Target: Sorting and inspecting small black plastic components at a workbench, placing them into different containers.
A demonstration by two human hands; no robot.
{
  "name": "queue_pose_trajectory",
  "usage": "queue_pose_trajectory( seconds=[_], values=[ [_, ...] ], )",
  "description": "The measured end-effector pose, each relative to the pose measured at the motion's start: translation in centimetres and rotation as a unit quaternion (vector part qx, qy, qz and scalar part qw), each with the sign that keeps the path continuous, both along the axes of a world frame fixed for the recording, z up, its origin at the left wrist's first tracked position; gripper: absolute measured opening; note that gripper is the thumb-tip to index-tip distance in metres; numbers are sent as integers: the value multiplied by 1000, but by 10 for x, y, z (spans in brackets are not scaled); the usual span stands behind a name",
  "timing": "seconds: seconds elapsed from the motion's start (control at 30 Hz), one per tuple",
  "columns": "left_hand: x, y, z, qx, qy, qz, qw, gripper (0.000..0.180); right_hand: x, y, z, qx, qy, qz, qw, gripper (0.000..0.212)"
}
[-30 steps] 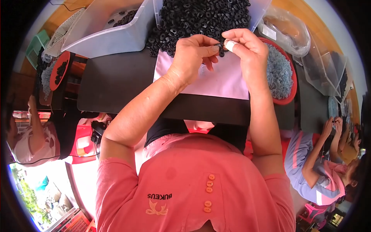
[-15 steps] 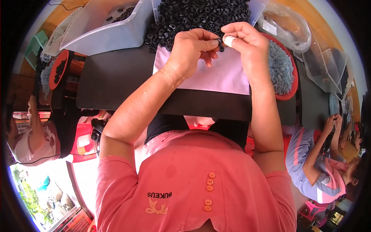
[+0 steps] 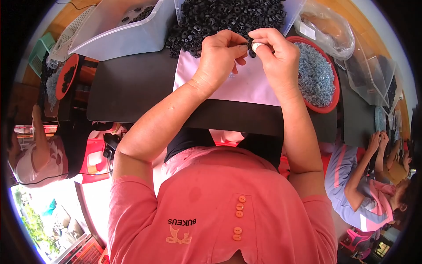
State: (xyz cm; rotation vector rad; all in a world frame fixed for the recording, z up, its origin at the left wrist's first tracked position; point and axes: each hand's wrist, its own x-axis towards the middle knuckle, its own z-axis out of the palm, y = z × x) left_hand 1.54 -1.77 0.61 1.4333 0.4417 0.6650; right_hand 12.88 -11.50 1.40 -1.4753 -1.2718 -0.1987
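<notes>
Coral short-sleeved shirt (image 3: 211, 189) – orange buttons (image 3: 239, 214) – bow emblem (image 3: 178, 238)

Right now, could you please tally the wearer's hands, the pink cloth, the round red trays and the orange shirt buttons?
Left hand and right hand: 2
Pink cloth: 1
Round red trays, right tray and far-left tray: 2
Orange shirt buttons: 5
Total: 10

Black parts (image 3: 233, 20), pink cloth (image 3: 250, 86), seemingly blue-grey pieces (image 3: 316, 77).
</notes>
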Motion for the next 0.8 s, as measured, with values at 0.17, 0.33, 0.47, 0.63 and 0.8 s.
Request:
queue_pose_trajectory(
  seconds=[0.17,0.33,0.47,0.63,0.8],
  values=[
    [-3,0,-1,18,12,6,1000,11,-1,2,-1,11,-23,-5,1000,24],
    [-3,-4,-2,63,20,25,997,9,-6,2,0,18,-47,-21,999,27],
    [-4,-6,-7,48,-17,42,998,9,-14,3,0,24,-88,-49,995,32],
    [3,-8,-17,97,-74,96,988,7,-18,10,-7,76,-142,-64,985,35],
    [5,-9,-18,150,-74,130,977,6,-16,14,-13,90,-236,-77,965,38]
  ],
)
